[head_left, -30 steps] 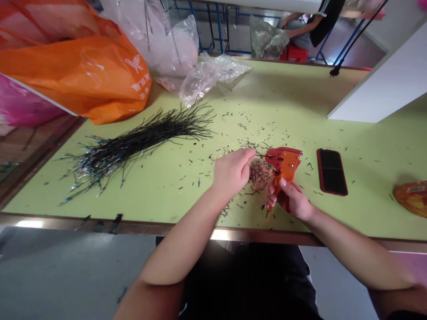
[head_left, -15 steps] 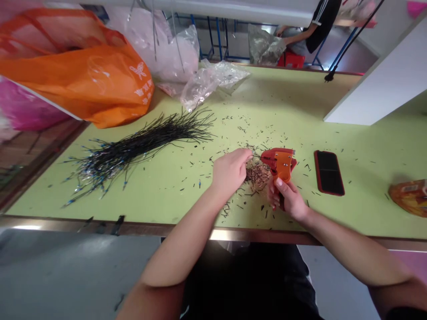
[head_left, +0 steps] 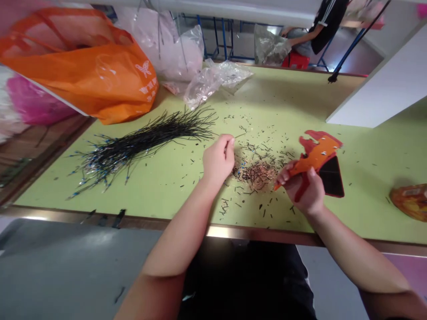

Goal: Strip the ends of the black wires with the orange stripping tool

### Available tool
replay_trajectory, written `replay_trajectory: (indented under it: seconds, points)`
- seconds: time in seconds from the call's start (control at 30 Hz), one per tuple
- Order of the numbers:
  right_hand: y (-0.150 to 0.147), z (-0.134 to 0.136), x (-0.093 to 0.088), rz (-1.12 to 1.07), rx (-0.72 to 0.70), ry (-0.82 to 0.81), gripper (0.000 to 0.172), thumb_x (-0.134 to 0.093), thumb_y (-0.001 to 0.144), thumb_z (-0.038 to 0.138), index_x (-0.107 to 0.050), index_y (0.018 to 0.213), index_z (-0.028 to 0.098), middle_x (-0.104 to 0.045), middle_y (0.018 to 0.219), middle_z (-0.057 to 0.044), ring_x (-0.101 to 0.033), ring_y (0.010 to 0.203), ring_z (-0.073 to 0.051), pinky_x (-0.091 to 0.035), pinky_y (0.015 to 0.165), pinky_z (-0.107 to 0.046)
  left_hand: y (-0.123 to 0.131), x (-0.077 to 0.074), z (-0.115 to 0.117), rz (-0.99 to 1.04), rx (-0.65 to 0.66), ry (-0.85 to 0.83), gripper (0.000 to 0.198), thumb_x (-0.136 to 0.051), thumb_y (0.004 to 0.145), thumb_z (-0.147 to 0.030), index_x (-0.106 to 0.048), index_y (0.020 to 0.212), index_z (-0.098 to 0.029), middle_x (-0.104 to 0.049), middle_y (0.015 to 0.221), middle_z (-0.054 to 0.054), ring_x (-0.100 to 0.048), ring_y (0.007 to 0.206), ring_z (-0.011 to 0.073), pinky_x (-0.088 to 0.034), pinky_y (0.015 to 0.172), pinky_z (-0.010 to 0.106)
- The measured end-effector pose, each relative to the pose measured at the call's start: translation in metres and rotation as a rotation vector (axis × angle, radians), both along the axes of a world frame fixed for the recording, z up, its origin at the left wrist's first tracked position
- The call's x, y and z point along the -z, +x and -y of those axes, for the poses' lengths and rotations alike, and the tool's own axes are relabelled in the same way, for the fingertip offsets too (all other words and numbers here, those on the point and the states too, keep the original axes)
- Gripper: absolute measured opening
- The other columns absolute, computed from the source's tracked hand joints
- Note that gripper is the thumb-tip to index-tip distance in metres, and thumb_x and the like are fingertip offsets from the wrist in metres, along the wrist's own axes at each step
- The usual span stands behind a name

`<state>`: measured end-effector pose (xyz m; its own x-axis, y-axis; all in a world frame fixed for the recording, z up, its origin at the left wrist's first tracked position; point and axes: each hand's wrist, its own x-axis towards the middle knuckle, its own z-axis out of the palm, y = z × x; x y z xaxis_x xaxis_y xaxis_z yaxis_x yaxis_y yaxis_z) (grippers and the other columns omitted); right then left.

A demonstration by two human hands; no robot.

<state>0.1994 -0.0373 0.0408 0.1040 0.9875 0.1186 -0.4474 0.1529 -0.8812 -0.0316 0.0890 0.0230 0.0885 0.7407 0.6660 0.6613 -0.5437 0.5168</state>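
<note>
My left hand (head_left: 218, 161) is pinched closed over the green table (head_left: 293, 95), with a thin black wire (head_left: 227, 146) showing at its fingertips. My right hand (head_left: 302, 189) grips an orange-red wire stripper (head_left: 316, 153), tilted on its side. The tool partly covers a black phone in a red case (head_left: 335, 189). Between my hands lies a heap of copper wire clippings (head_left: 256, 174), with black wire scraps scattered around it. A long bundle of black wires with blue-tipped terminals (head_left: 143, 149) lies left of my left hand.
An orange plastic bag (head_left: 86, 66) and clear plastic bags (head_left: 203, 82) sit at the far left edge of the table. A white panel (head_left: 376, 84) stands at right, near a snack packet (head_left: 411, 202). A seated person (head_left: 308, 33) works beyond the table.
My right hand has swung the stripper right and tilted it over the phone. My left hand has moved left and away from the tool, with the wire out of its jaws.
</note>
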Motion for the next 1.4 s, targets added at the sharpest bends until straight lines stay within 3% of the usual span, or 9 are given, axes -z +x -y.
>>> replay_trajectory:
  seconds: [0.17, 0.4, 0.57, 0.73, 0.9, 1.1, 1.3, 1.4]
  points:
    - [-0.009, -0.004, 0.011, -0.019, -0.091, -0.016, 0.045, -0.074, 0.087, 0.069, -0.071, 0.099, 0.026, -0.059, 0.076, -0.001, -0.057, 0.067, -0.02, -0.058, 0.07, -0.041, 0.023, -0.015, 0.039, -0.125, 0.109, 0.038, 0.019, -0.056, 0.107, -0.025, -0.073, 0.101, -0.02, -0.072, 0.069, -0.002, -0.056, 0.053, 0.0101, -0.036, 0.055, 0.026]
    - [-0.013, -0.005, 0.017, 0.067, -0.113, -0.049, 0.052, -0.073, 0.089, 0.073, -0.072, 0.105, 0.024, -0.066, 0.079, -0.003, -0.063, 0.07, -0.022, -0.061, 0.067, -0.039, 0.034, -0.021, 0.06, -0.2, 0.216, 0.238, 0.017, -0.057, 0.105, -0.017, -0.073, 0.1, -0.018, -0.081, 0.079, 0.0, -0.068, 0.061, 0.0117, -0.037, 0.053, 0.026]
    - [-0.014, -0.004, 0.037, 0.086, -0.08, -0.101, 0.054, -0.068, 0.091, 0.076, -0.073, 0.111, 0.027, -0.077, 0.093, -0.007, -0.075, 0.097, -0.031, -0.067, 0.083, -0.049, 0.041, -0.022, 0.073, -0.172, 0.268, 0.274, 0.013, -0.059, 0.105, -0.017, -0.071, 0.101, -0.02, -0.078, 0.074, -0.002, -0.067, 0.06, 0.0118, -0.038, 0.054, 0.027]
    - [-0.012, 0.001, 0.042, 0.132, -0.054, -0.108, 0.054, -0.068, 0.091, 0.076, -0.073, 0.117, 0.029, -0.078, 0.105, -0.008, -0.075, 0.11, -0.034, -0.066, 0.093, -0.054, 0.042, -0.022, 0.074, -0.135, 0.247, 0.259, 0.011, -0.059, 0.104, -0.016, -0.069, 0.1, -0.02, -0.078, 0.075, -0.003, -0.067, 0.059, 0.0116, -0.039, 0.053, 0.028]
    - [-0.014, 0.002, 0.031, 0.208, -0.119, -0.063, 0.058, -0.065, 0.09, 0.08, -0.075, 0.114, 0.028, -0.074, 0.093, -0.008, -0.074, 0.105, -0.035, -0.066, 0.093, -0.056, 0.038, -0.023, 0.072, -0.117, 0.194, 0.23, 0.013, -0.058, 0.104, -0.017, -0.068, 0.097, -0.021, -0.08, 0.078, -0.002, -0.069, 0.061, 0.0113, -0.039, 0.053, 0.027]
    - [-0.015, 0.004, 0.034, 0.163, -0.062, -0.073, 0.043, -0.068, 0.094, 0.07, -0.075, 0.11, 0.031, -0.077, 0.098, -0.008, -0.073, 0.115, -0.033, -0.067, 0.093, -0.051, 0.039, -0.028, 0.076, -0.178, 0.282, 0.262, 0.015, -0.055, 0.104, -0.018, -0.069, 0.098, -0.022, -0.079, 0.077, -0.002, -0.069, 0.062, 0.0113, -0.042, 0.055, 0.027]
    - [-0.014, 0.003, 0.035, 0.227, -0.001, -0.123, 0.052, -0.066, 0.089, 0.079, -0.071, 0.108, 0.031, -0.076, 0.113, -0.01, -0.068, 0.127, -0.036, -0.066, 0.095, -0.054, 0.039, -0.028, 0.078, -0.146, 0.323, 0.238, 0.015, -0.056, 0.103, -0.017, -0.068, 0.096, -0.022, -0.08, 0.078, -0.002, -0.07, 0.063, 0.0109, -0.042, 0.056, 0.026]
    - [-0.015, 0.003, 0.03, 0.248, -0.001, -0.128, 0.056, -0.065, 0.086, 0.083, -0.07, 0.105, 0.03, -0.075, 0.11, -0.011, -0.066, 0.129, -0.038, -0.066, 0.094, -0.055, 0.039, -0.027, 0.077, -0.137, 0.326, 0.22, 0.014, -0.056, 0.103, -0.017, -0.068, 0.097, -0.022, -0.079, 0.077, -0.002, -0.07, 0.062, 0.011, -0.04, 0.054, 0.027]
